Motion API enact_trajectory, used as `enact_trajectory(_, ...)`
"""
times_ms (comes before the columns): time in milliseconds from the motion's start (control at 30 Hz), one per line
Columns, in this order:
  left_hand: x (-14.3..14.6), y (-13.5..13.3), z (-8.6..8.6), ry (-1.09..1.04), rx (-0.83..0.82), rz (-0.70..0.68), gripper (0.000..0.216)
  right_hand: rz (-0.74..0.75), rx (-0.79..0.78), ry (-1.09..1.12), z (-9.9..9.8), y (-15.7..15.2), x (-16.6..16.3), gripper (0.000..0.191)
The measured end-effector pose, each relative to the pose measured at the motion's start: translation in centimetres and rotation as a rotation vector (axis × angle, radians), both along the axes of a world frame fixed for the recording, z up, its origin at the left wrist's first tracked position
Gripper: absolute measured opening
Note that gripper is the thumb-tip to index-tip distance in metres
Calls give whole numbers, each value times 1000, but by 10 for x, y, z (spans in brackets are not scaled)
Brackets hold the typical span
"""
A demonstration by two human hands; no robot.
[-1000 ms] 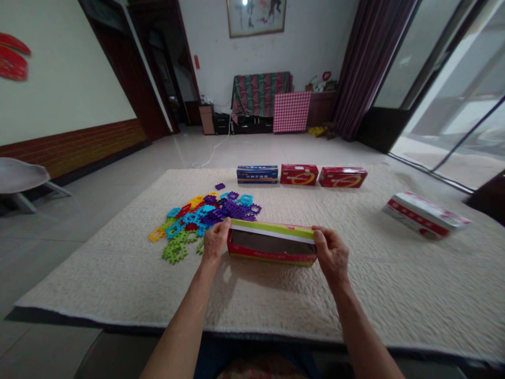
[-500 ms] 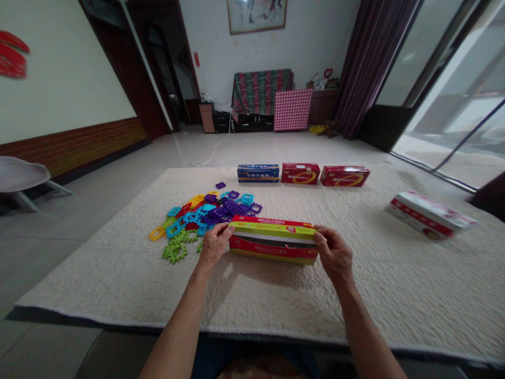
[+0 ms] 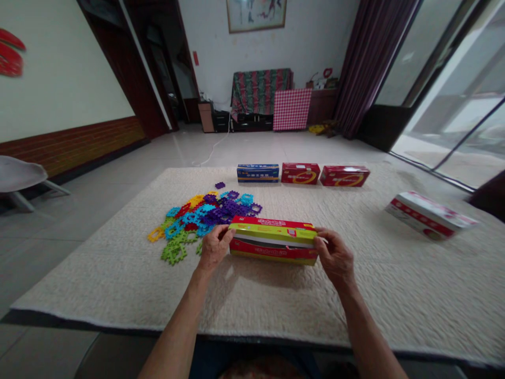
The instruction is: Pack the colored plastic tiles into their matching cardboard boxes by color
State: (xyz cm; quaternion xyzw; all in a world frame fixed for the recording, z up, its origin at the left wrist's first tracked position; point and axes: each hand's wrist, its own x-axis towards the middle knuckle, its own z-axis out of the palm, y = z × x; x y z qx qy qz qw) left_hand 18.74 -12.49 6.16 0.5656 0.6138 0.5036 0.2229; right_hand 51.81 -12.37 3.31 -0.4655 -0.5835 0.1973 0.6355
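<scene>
A long red and yellow-green carton (image 3: 273,239) lies on the cream quilted mat (image 3: 276,295) straight in front of me. My left hand (image 3: 213,247) grips its left end, thumb on the yellow-green flap. My right hand (image 3: 334,256) pinches the right end of the same flap. The flap lies almost down over the opening, with only a thin dark slit showing. A heap of coloured plastic puzzle tiles (image 3: 199,218) lies just left of and behind the carton.
At the mat's far edge stand a blue carton (image 3: 258,172) and two red cartons (image 3: 301,173) (image 3: 344,176) in a row. A white and red carton (image 3: 430,215) lies at the right. A pale chair (image 3: 18,179) stands on the tiled floor at left.
The carton's flap has come down: a second ago the dark inside was wide open, now only a slit shows. Both hands stayed at the carton's ends.
</scene>
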Motion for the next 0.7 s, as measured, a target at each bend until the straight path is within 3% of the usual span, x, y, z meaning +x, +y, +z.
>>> enact_trajectory(167,-4,-1,0,-148,-44,-157,43,29,45,-115,5,-8,2,9)
enact_trajectory(700,-6,-4,6,74,14,-164,19,-8,145,-454,19,-10,12,7)
